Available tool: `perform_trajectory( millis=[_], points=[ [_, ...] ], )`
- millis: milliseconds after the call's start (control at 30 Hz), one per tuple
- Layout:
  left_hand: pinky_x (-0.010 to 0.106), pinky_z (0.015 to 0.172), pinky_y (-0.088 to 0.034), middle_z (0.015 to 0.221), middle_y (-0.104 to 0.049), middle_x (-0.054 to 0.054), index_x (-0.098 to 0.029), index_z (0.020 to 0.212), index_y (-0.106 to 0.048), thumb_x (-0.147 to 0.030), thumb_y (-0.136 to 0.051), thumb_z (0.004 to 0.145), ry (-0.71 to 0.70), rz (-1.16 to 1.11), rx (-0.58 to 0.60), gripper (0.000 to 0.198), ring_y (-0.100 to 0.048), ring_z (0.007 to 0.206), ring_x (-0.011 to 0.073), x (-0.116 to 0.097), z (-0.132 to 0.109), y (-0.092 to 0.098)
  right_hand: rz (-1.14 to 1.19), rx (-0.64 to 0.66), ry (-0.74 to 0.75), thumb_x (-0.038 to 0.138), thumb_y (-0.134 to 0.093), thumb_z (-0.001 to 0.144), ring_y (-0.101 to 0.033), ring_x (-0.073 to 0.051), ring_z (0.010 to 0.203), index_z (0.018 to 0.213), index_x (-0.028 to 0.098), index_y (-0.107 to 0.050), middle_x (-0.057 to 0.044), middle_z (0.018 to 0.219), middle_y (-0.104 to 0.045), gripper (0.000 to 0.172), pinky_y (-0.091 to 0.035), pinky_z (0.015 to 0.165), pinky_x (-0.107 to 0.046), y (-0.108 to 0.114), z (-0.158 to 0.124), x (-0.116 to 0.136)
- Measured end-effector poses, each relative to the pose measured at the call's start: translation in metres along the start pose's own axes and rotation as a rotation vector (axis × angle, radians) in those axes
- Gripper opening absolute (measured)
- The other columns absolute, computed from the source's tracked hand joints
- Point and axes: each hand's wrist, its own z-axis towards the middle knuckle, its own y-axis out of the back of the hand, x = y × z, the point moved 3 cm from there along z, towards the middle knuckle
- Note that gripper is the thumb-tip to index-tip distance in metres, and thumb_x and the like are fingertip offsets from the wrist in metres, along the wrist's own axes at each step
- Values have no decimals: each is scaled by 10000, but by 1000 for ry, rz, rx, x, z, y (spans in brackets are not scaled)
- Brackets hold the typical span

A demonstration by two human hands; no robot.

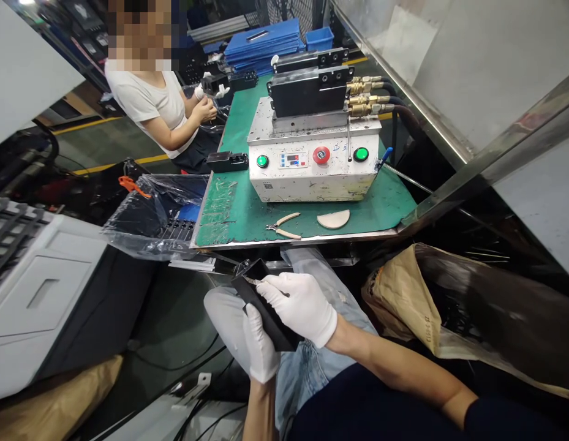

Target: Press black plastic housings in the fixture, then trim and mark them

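seemingly unfinished, work continues on the black part [271, 320] at six o'clock from the table [385, 211], left hand [262, 348] gripping it, right hand [307, 306] pinching a small metal tool [253, 281] by its eleven-o'clock end.

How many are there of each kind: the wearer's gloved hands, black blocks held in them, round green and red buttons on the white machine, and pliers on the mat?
Gloved hands: 2
Held black block: 1
Green buttons: 2
Red button: 1
Pliers: 1
Total: 7
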Motion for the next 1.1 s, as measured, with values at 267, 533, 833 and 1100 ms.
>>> perform_trajectory(
  millis=[267,533,833,1100],
  points=[
    [258,1289,-310,1762,-318,70,-258,1666,-354,-583,-597,1015,-18,33,38,767,-331,1607,228,9,0,1,83,-12,-50,380,-493,1120,-562,-100,642,710,188,-611,4,696,-655,467,-376,653,-224,0,0,-3],
    [311,1319,-251,1708,-402,140,-164,1545,-506,-598,-595,1001,-174,196,17,701,-335,1604,266,12,5,6,250,-43,-107,317,-533,1068,-530,-103,611,637,188,-568,15,648,-619,451,-359,611,-241,-3,-2,-5],
    [398,1309,-308,1494,-607,181,-191,1346,-625,-575,-829,786,-165,250,-46,709,-363,1582,353,-7,2,-1,419,-92,-241,343,-510,1025,-544,-133,631,635,197,-590,8,640,-607,424,-413,604,-247,-3,-2,-16],
    [386,1277,-353,1363,-673,173,-189,1109,-673,-417,-908,720,-242,307,19,509,-371,1574,350,19,16,21,581,-82,-418,432,-568,1033,-635,-165,698,709,172,-726,-21,719,-705,444,-467,636,-260,-7,-10,-31]
  ],
)
